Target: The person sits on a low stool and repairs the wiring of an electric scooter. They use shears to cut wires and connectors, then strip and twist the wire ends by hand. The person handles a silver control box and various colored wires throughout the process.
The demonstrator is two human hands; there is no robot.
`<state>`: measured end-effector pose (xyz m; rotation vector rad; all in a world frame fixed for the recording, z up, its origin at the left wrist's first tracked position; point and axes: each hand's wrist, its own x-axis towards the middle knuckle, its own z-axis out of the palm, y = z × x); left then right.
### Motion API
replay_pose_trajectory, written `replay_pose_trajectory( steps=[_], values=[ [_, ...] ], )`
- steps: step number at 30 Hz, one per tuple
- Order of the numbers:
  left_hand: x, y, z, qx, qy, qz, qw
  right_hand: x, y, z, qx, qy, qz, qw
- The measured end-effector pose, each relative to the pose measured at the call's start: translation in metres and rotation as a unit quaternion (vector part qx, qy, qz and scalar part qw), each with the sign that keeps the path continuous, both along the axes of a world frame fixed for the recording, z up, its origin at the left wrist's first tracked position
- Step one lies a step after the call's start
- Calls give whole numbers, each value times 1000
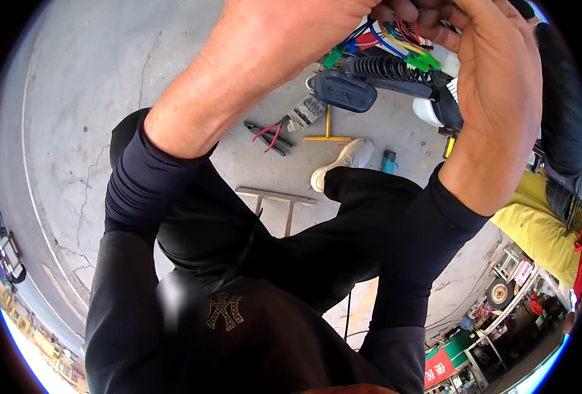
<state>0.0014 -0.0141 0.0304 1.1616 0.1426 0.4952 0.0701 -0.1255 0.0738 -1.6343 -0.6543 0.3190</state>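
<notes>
My left hand (pixel 347 16) reaches to the top edge, its fingers partly cut off, at a bundle of coloured wires (pixel 396 36). My right hand (pixel 475 29) has its fingers curled at the same bundle; what exactly each pinches is hard to make out. The wires carry a green connector (pixel 424 61) and a white one (pixel 448 62). Beneath them are a black coiled spring (pixel 386 69) and a dark rubber-topped pedal (pixel 343 90), parts of a vehicle.
On the concrete floor lie red-handled pliers (pixel 268 138), black pliers (pixel 261 136), a yellow T-handle tool (pixel 328 128), a blue cylinder (pixel 388 162) and a low wooden stool or bar (pixel 274 197) near my shoe (pixel 343 161). A yellow padded cover (pixel 534 223) and cluttered cart (pixel 501 295) are at right.
</notes>
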Motion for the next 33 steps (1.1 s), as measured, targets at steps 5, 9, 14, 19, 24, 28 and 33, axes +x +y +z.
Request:
replay_pose_trajectory(
  steps=[5, 9, 14, 19, 24, 28, 33],
  values=[
    [-3, -1, -2, 35, 38, 42, 998, 14, -3, -11, -40, -19, 48, 998],
    [4, -7, -8, -30, 7, 49, 998, 15, -8, -16, 38, 46, 9, 998],
    [5, -8, -8, -92, -3, 63, 994, 11, -12, -16, 33, -5, 37, 999],
    [5, -8, -12, -74, -26, 73, 994, 8, -2, -22, 67, -20, 16, 997],
    [4, -5, -18, -60, -47, 82, 994, 4, 2, -20, 69, -38, -9, 997],
    [4, -7, -14, -90, -39, 75, 992, 2, 2, -22, 29, -28, -34, 999],
    [3, -7, -14, -100, -15, 79, 992, 4, 1, -22, 47, -5, -46, 998]
  ],
)
